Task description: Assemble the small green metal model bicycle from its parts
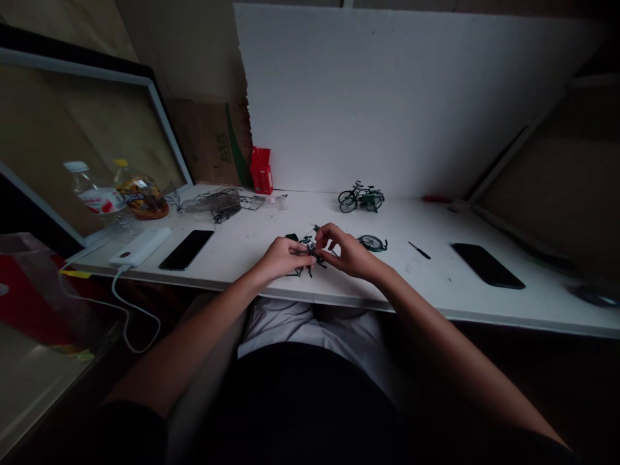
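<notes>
Near the front edge of the white table, my left hand [287, 258] is closed on a small dark model part [308, 244]. Beside it, touching the same area, my right hand [341, 249] has its fingers pinched together; what they hold is too small to make out. Dark green pieces lie under and around both hands. A small wheel piece [372, 243] rests just right of my right hand. Farther back stands a miniature bicycle model [361, 197].
Right of the hands lie a small screwdriver [419, 250] and a black phone [487, 265]. On the left are another phone [186, 250], a white power bank [140, 247] with a cable, two bottles [140, 194], bagged parts [213, 203] and a red box [261, 170].
</notes>
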{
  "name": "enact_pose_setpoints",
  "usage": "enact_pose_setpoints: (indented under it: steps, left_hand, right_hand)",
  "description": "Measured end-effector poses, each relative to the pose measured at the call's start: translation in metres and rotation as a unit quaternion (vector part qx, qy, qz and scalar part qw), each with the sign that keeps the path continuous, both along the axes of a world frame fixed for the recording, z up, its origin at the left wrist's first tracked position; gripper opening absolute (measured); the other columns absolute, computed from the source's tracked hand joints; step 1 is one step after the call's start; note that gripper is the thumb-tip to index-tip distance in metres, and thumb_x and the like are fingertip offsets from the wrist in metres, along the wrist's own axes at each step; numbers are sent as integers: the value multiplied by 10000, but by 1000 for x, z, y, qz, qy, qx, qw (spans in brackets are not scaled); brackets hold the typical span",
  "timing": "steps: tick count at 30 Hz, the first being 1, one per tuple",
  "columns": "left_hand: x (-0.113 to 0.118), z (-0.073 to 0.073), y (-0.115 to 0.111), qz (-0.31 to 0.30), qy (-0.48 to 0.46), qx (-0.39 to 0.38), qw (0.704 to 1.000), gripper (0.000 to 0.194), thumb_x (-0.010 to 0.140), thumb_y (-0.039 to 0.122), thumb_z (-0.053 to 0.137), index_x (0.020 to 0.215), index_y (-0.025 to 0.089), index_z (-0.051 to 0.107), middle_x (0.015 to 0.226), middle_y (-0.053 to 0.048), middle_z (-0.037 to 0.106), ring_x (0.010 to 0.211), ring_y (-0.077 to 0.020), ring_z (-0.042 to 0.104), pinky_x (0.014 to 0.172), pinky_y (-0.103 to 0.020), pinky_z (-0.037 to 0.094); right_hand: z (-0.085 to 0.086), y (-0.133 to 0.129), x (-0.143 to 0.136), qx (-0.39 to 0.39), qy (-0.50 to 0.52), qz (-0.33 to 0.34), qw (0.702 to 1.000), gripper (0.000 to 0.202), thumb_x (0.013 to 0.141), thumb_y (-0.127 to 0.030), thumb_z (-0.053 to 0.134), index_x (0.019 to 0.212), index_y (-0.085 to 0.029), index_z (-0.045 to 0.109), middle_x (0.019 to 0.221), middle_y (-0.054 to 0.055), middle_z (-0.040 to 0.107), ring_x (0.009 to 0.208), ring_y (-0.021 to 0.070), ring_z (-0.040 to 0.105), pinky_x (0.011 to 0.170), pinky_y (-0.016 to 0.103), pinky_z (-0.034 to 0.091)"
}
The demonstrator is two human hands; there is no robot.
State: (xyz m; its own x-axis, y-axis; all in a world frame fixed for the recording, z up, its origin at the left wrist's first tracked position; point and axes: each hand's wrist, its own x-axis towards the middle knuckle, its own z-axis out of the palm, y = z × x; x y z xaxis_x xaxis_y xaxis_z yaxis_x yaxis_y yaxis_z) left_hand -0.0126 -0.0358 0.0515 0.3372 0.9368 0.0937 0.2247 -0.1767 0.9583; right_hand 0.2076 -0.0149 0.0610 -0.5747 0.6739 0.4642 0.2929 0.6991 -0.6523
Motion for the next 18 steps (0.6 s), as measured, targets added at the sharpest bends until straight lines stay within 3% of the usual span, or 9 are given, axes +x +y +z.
enact_pose_setpoints:
  steps: [6, 9, 14, 18]
  left_hand:
    - [0, -2, 2, -8, -14, -7, 1000, 234, 762, 351, 824, 834, 129, 815, 811, -102, 779, 675, -168, 661, 637, -277, 481]
    - [-1, -3, 3, -2, -22, 2, 1000, 269, 756, 369, 845, 876, 130, 816, 859, -110, 788, 725, -182, 682, 671, -289, 497]
    - [0, -10, 7, -12, -46, 30, 998, 288, 776, 419, 847, 863, 146, 815, 923, -119, 800, 841, -215, 714, 723, -307, 523]
    - [0, -13, 9, 7, -59, 37, 998, 307, 742, 431, 876, 833, 145, 810, 899, -116, 795, 879, -233, 719, 753, -318, 533]
  right_hand:
    - [-5, 0, -2, -31, 24, 18, 999, 216, 968, -347, 653, 1157, -276, 579, 1112, 77, 647, 951, 228, 640, 905, 412, 535]
    - [-9, 6, -2, -69, 61, 43, 995, 297, 969, -388, 660, 1217, -286, 533, 1040, 49, 641, 928, 216, 633, 897, 406, 533]
    - [-15, 13, -3, -200, 142, 49, 968, 463, 894, -449, 750, 1241, -295, 484, 920, -10, 637, 841, 183, 606, 806, 352, 512]
    - [-15, 12, -6, -296, 210, 25, 931, 535, 774, -400, 851, 1182, -279, 528, 893, -31, 673, 791, 157, 615, 744, 314, 481]
